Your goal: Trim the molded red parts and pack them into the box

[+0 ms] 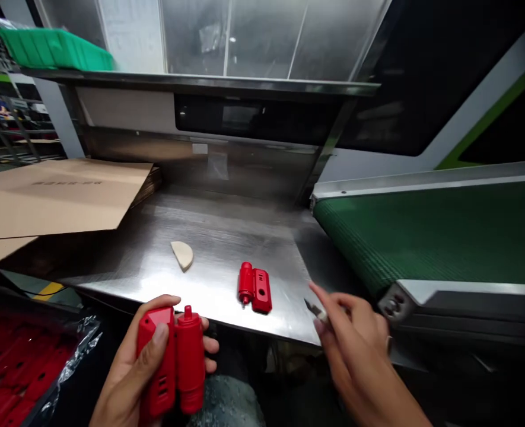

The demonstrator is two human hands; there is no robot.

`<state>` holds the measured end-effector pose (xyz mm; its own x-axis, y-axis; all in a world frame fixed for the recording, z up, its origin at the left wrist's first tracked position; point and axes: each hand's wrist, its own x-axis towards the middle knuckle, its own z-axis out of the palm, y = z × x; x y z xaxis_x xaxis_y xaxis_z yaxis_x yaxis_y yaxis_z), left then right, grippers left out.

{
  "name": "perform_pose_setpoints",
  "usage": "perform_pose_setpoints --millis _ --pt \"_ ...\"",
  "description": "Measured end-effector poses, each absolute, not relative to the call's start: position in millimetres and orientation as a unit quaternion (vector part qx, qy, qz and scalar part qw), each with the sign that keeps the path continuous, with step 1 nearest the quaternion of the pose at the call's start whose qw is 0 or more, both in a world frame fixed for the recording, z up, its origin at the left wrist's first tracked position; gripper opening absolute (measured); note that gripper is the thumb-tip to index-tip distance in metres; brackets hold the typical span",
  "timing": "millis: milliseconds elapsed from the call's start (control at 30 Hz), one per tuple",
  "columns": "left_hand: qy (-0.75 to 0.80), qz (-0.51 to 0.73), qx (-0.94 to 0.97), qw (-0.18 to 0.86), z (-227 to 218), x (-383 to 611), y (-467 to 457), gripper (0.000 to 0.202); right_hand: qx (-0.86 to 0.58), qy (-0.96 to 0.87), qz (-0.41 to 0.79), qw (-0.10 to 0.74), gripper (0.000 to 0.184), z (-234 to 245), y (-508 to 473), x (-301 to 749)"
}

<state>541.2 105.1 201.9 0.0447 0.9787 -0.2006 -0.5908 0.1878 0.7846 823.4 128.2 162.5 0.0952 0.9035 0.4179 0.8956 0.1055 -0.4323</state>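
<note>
My left hand [150, 356] is closed around a red plastic molded part [190, 362], its thumb across the boxy half, which has small slots. The cylindrical half, tipped with a nozzle-like end, lies alongside under the fingers. A small knife [316, 309] is pinched in my right hand [355, 344], its short dark blade pointing up and left and most of its handle hidden. Between the hands, a similar red part [261, 290] lies on the metal table [220, 225]. Farther back and left rests a cream half-round piece [183, 255].
A green conveyor belt [444, 231] with a metal frame stands at right. Flat cardboard [61, 196] is stacked at left. Below it, a plastic-lined bin [73, 356] holds several red parts. A green crate [53, 50] sits on the upper shelf [244, 83].
</note>
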Motion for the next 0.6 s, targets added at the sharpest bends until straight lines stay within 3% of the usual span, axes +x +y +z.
perform_pose_setpoints --millis 233,433,600 --pt "0.288 0.588 0.224 0.721 206.3 546.2 108.6 0.043 -0.667 -0.688 -0.017 0.284 0.032 155.7 224.2 833.5" --pt "0.259 0.592 0.176 0.742 215.6 539.3 100.5 0.052 -0.694 -0.692 -0.089 0.178 0.028 130.9 235.2 836.8" --pt "0.205 0.59 0.154 0.765 204.4 528.5 95.5 0.047 -0.695 -0.694 -0.116 0.149 0.027 131.5 230.9 836.2"
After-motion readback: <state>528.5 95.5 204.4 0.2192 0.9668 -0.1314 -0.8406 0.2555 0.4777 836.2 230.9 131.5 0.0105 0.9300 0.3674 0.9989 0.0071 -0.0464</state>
